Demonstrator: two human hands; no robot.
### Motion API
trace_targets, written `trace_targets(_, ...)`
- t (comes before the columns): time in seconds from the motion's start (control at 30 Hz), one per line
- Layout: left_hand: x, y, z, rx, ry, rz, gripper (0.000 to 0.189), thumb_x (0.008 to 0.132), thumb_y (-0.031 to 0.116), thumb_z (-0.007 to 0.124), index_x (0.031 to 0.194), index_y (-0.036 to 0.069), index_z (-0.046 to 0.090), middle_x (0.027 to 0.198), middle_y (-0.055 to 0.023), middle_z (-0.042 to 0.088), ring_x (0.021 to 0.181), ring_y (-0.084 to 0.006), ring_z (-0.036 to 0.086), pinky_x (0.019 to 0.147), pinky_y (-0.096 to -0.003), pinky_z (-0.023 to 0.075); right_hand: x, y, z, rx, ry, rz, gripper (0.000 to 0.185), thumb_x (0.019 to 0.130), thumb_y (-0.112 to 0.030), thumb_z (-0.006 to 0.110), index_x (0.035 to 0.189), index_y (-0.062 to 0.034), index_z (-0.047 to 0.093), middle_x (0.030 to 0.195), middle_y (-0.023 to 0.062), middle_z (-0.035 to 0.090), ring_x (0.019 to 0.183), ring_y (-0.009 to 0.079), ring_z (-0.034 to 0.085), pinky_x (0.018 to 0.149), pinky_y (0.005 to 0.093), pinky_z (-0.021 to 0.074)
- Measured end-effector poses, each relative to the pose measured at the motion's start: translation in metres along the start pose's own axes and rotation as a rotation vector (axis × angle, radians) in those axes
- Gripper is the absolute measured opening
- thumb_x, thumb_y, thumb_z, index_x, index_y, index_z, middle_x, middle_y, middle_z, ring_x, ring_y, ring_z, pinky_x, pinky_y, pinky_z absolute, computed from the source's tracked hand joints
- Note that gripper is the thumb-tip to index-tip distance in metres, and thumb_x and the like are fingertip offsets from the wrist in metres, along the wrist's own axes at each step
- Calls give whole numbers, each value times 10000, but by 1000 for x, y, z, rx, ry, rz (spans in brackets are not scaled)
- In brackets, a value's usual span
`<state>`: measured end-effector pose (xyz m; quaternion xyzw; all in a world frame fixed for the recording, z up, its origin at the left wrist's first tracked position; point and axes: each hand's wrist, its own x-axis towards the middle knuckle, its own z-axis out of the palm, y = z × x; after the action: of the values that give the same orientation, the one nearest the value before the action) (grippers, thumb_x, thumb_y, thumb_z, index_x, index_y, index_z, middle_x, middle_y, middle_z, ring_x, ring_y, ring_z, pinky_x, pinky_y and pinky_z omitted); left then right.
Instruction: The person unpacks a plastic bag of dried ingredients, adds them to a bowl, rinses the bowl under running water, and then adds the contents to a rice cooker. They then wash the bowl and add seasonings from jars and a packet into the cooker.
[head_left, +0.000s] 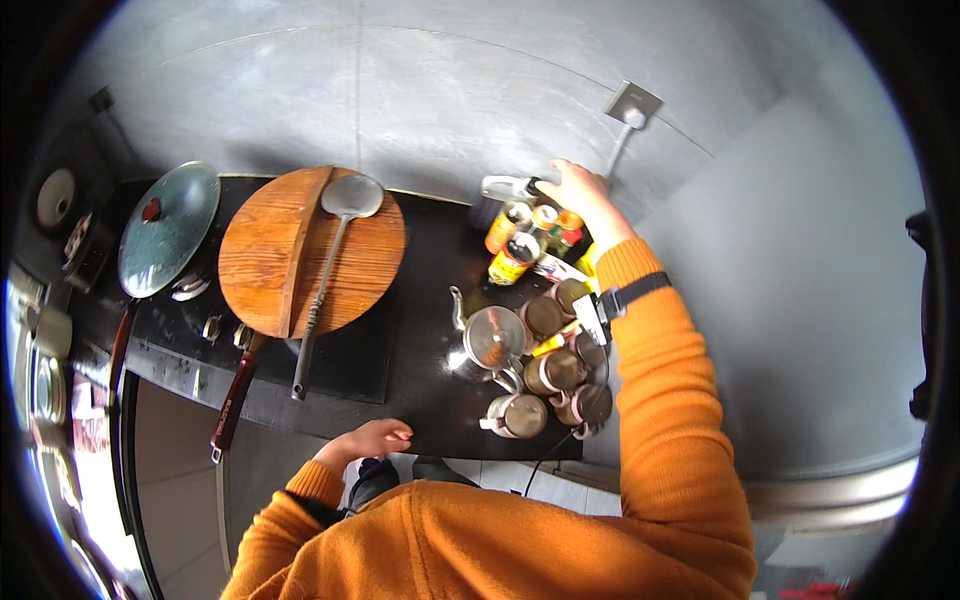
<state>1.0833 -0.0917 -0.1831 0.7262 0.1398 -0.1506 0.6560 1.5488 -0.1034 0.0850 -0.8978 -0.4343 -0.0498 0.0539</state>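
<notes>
My right hand (577, 191) reaches over a cluster of condiment bottles at the back of the counter, by the wall. Its fingers are apart, close to a black cap (532, 186) on a clear-handled container (504, 184); whether they touch is unclear. Below it stand a bottle with a yellow label (512, 262) and orange-capped bottles (545, 217). My left hand (373, 437) hovers at the counter's front edge, fingers loosely bent, with nothing in it. A shiny metal teapot (495, 337) and several lidded jars or mugs (561, 370) sit between my arms.
On the stove at left, a round wooden lid (262, 240) covers a pan, with a metal ladle (337, 240) lying across it. Pan handles (234, 409) stick out past the front edge. A glass lid (169, 232) covers another pan. A plugged-in socket (634, 103) is on the wall.
</notes>
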Motion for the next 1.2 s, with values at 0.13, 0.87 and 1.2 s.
trace_targets(0.13, -64, -4, 17, -241, 290, -60, 354, 863, 234, 628, 1138, 17, 583, 1057, -115, 635, 975, -200, 599, 861, -309, 478, 57, 11, 46, 168, -387, -49, 476, 741, -386, 692, 1033, -15, 629, 836, 192, 665, 689, 286, 652, 647, 357, 509)
trace_targets(0.87, -195, 204, -33, 493, 967, 770, 856, 666, 271, 796, 1337, -8, 342, 1322, -203, 396, 1226, -350, 401, 1026, -416, 339, -202, -221, -197, 770, 75, -612, 175, 715, 55, 644, 873, -4, 599, 696, -38, 528, 629, 24, 476, 565, 181, 405)
trace_targets(1.2, -392, 116, 23, 219, 1428, 393, 661, 583, 159, 810, 1162, 26, 520, 995, -116, 628, 905, -221, 634, 808, -308, 500, -364, -467, -164, 830, -369, -1161, 173, 780, -43, 656, 941, -6, 606, 728, 10, 572, 612, 40, 481, 527, 206, 386)
